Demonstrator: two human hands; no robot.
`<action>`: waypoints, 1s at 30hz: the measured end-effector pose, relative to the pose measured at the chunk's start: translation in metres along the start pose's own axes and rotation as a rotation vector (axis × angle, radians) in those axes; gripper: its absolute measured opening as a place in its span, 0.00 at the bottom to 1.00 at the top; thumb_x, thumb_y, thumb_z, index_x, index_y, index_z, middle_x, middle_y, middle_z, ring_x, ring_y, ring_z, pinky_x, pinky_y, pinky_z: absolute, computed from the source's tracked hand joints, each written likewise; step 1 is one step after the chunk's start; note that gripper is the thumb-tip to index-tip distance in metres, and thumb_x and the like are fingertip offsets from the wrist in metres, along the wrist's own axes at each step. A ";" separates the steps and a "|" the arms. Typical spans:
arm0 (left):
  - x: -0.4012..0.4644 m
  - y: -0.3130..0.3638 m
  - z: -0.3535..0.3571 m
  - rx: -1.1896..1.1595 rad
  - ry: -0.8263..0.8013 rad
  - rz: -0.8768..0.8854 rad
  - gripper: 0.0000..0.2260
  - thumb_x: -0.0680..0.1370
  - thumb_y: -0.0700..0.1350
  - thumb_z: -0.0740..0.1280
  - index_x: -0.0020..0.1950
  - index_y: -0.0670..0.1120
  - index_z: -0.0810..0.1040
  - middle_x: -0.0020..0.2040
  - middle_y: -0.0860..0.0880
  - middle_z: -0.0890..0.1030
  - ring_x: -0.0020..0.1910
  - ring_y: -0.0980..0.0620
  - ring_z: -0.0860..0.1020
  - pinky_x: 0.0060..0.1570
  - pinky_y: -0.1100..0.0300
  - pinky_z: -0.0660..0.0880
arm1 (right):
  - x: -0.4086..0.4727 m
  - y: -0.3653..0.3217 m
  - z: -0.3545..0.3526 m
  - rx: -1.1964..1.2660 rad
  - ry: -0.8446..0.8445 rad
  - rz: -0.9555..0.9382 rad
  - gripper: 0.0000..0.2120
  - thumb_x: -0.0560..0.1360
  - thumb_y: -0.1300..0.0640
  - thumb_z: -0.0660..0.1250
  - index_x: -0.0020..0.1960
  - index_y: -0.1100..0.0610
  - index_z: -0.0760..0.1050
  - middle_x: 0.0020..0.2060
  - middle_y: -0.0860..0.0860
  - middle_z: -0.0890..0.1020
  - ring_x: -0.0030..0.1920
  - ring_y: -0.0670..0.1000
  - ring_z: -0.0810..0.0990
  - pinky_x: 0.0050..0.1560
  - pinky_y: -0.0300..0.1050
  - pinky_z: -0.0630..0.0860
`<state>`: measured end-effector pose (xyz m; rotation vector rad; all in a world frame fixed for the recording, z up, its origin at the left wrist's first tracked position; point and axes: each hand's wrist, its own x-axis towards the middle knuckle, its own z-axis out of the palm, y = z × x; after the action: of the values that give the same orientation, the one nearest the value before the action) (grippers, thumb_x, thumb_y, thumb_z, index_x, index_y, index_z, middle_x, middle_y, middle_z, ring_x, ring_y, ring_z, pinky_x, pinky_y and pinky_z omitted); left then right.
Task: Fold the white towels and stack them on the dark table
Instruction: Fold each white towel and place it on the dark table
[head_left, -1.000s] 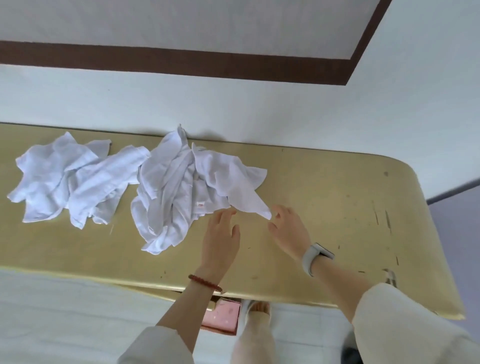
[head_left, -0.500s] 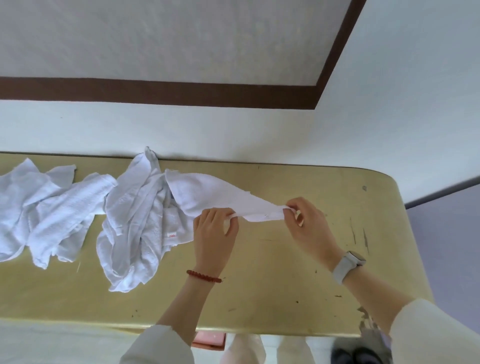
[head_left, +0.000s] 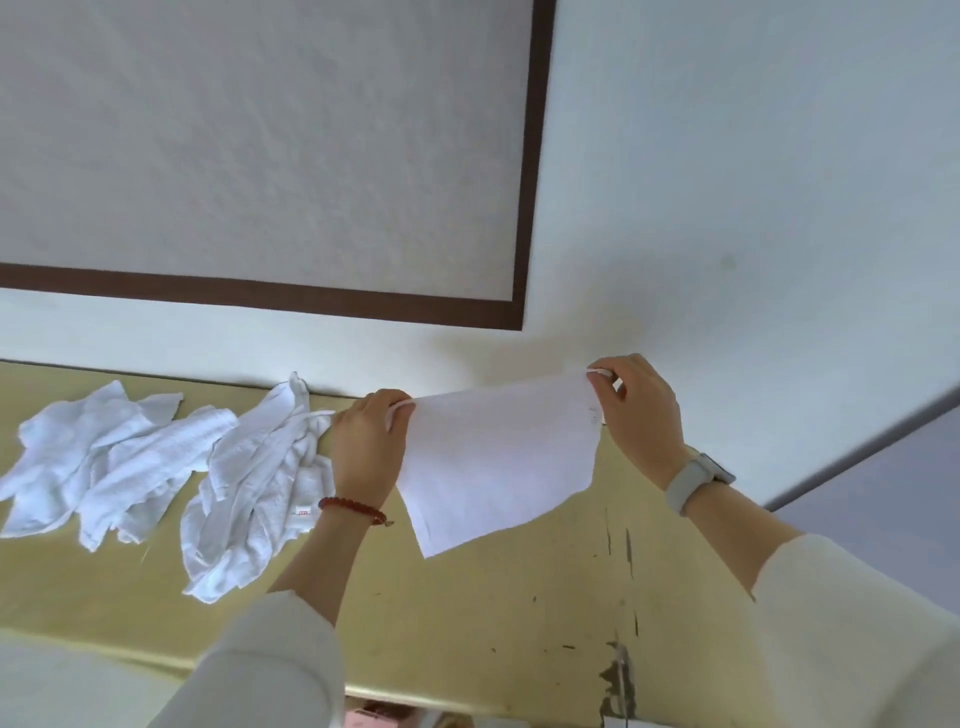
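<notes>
A person's left hand (head_left: 366, 449) and right hand (head_left: 641, 410) hold one white towel (head_left: 498, 462) stretched in the air above a yellow table (head_left: 519, 613), each hand pinching an upper corner between thumb and fingers; the cloth hangs free below them, its lower left corner dipping lowest, its bottom edge apparently clear of the tabletop. The step in hand appears to be the opening-out that comes before the first fold; no folded stack is in view, so the task looks barely begun. The next move likely calls for bringing the two pinched corners together, or laying the towel flat on the bare surface and doubling it over, with the edges kept aligned. To the left lie two crumpled heaps: the nearer pile (head_left: 254, 488) just beside the left wrist, the farther pile (head_left: 93, 462) at the left margin, the two touching or nearly so. Open room lies to the right and near side, where the scuffed tabletop is bare up to its rounded edge; the wall (head_left: 727, 208) stands close behind the far edge. No dark table is visible.
</notes>
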<state>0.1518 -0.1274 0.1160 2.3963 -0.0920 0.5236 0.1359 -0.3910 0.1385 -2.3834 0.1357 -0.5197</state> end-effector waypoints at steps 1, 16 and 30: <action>0.005 0.005 -0.003 0.017 0.035 0.006 0.03 0.74 0.38 0.68 0.45 0.40 0.81 0.40 0.44 0.83 0.38 0.43 0.80 0.43 0.52 0.76 | 0.006 -0.003 -0.005 0.009 0.011 -0.009 0.07 0.77 0.58 0.62 0.49 0.58 0.78 0.46 0.51 0.78 0.34 0.49 0.73 0.41 0.44 0.72; -0.114 -0.048 -0.009 0.064 -0.290 -0.025 0.05 0.71 0.38 0.72 0.45 0.45 0.84 0.44 0.48 0.83 0.49 0.46 0.76 0.50 0.53 0.73 | -0.117 0.056 0.005 -0.011 -0.300 -0.045 0.06 0.75 0.64 0.62 0.48 0.58 0.77 0.44 0.45 0.75 0.44 0.48 0.74 0.40 0.39 0.70; -0.160 -0.077 0.019 -0.152 -0.719 -0.511 0.02 0.74 0.43 0.69 0.45 0.46 0.79 0.41 0.50 0.79 0.41 0.52 0.75 0.42 0.64 0.69 | -0.192 0.087 0.034 -0.005 -0.566 0.470 0.10 0.78 0.62 0.58 0.54 0.60 0.76 0.43 0.50 0.78 0.40 0.50 0.75 0.36 0.28 0.69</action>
<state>0.0276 -0.0912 -0.0067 2.2234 0.1597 -0.5644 -0.0225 -0.3918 -0.0047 -2.2996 0.4216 0.3731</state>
